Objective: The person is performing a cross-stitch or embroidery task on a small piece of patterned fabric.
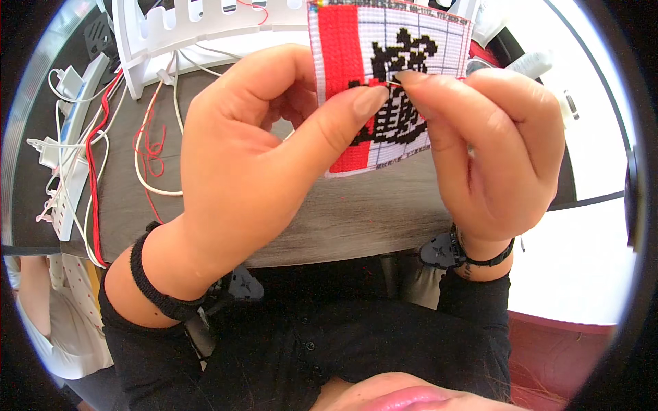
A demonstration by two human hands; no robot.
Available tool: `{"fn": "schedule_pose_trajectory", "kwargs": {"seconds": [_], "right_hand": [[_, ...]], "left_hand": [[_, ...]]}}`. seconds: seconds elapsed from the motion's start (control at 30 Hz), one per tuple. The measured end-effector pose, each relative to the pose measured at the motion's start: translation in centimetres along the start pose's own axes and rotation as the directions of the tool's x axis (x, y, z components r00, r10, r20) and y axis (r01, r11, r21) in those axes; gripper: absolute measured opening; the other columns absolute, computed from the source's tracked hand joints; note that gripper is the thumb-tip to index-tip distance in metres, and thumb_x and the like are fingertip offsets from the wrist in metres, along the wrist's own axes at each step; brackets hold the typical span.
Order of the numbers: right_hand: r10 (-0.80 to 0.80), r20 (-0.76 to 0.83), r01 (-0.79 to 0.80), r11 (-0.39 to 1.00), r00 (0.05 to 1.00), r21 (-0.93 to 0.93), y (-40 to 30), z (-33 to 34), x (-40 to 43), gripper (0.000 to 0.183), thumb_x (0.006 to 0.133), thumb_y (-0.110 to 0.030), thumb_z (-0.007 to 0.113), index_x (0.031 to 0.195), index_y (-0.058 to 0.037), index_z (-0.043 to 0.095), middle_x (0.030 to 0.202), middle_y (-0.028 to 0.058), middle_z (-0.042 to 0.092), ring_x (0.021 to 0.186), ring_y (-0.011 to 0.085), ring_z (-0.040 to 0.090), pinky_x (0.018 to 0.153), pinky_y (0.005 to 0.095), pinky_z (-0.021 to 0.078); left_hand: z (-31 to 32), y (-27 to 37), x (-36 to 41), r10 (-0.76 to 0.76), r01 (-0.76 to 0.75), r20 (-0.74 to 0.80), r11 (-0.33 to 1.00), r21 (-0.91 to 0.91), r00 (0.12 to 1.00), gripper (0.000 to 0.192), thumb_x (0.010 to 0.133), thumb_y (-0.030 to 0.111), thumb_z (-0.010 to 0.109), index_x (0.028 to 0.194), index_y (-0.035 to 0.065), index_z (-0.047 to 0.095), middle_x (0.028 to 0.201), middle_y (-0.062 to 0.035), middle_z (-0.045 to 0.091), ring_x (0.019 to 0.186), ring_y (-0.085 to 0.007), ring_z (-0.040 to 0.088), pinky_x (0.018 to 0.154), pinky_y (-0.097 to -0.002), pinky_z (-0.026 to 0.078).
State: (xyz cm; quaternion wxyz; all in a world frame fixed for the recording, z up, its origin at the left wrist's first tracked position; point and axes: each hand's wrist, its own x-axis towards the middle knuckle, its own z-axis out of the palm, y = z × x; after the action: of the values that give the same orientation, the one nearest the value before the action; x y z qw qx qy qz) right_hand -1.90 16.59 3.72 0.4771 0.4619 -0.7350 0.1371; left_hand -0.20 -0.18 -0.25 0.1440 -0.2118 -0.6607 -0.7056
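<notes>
A small cross-stitch fabric [343,46] with a red stitched band, black stitching and a printed grid is held up above the desk. My left hand [247,149] grips its left side, the thumb on the front by the black stitches and the other fingers partly hidden behind. My right hand [488,133] is at the fabric's right side, thumb and forefinger pinched together near the middle of the design. A thin needle [393,82] seems to show between the fingertips of both hands; most of it is hidden.
Red thread [154,149] lies loose on the grey desk [329,226]. Power strips [72,180] with white cables and a red cord [93,180] are at the left. A white slotted rack [205,25] stands at the back. Another person [67,313] is partly visible at lower left.
</notes>
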Motion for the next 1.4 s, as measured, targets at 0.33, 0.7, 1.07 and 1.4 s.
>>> {"fn": "schedule_pose_trajectory", "kwargs": {"seconds": [0.33, 0.7, 1.07, 1.4], "right_hand": [[0.062, 0.040, -0.068, 0.979, 0.997, 0.192, -0.5, 0.1, 0.1, 0.019, 0.059, 0.005, 0.059, 0.074, -0.0047, 0.056, 0.064, 0.0030, 0.050, 0.058, 0.0127, 0.046, 0.050, 0.0208, 0.0360], [0.101, 0.003, -0.085, 0.824, 0.995, 0.560, 0.1, 2.3, 0.0, 0.015, 0.069, 0.005, 0.051, 0.084, 0.0015, 0.048, 0.080, 0.0098, 0.050, 0.066, 0.0097, 0.048, 0.058, 0.0174, 0.0388], [0.618, 0.361, -0.513, 0.081, 0.698, 0.855, 2.6, 1.4, -2.4, 0.027, 0.070, -0.005, 0.051, 0.095, 0.0014, 0.047, 0.086, 0.0096, 0.055, 0.074, 0.0129, 0.054, 0.066, 0.0229, 0.0435], [0.578, 0.333, -0.584, 0.324, 0.745, 0.744, 2.3, 1.4, -2.0, 0.022, 0.060, -0.005, 0.058, 0.081, 0.0017, 0.056, 0.074, 0.0061, 0.059, 0.064, 0.0085, 0.054, 0.058, 0.0215, 0.0436]], "left_hand": [[-0.2, 0.0, -0.4, 0.119, -0.116, 0.011, 0.932, 0.342, 0.993, 0.019, 0.071, 0.003, 0.056, 0.089, -0.0012, 0.052, 0.081, -0.0055, 0.056, 0.071, -0.0082, 0.052, 0.064, -0.0198, 0.041], [-0.2, -0.1, -0.2, 0.149, -0.155, 0.044, 0.935, 0.320, 0.988, 0.018, 0.072, 0.002, 0.054, 0.090, -0.0015, 0.052, 0.081, -0.0062, 0.056, 0.070, -0.0089, 0.052, 0.064, -0.0196, 0.041], [0.2, 0.6, -0.3, -0.006, 0.025, 0.104, 0.984, -0.175, 0.995, 0.021, 0.074, 0.007, 0.052, 0.094, -0.0006, 0.050, 0.087, -0.0063, 0.055, 0.077, -0.0091, 0.051, 0.069, -0.0217, 0.040], [0.4, 0.5, -0.1, -0.012, 0.037, 0.092, 0.959, -0.279, 0.996, 0.023, 0.075, 0.008, 0.051, 0.096, -0.0005, 0.049, 0.089, -0.0070, 0.055, 0.078, -0.0098, 0.052, 0.071, -0.0215, 0.040]]}}
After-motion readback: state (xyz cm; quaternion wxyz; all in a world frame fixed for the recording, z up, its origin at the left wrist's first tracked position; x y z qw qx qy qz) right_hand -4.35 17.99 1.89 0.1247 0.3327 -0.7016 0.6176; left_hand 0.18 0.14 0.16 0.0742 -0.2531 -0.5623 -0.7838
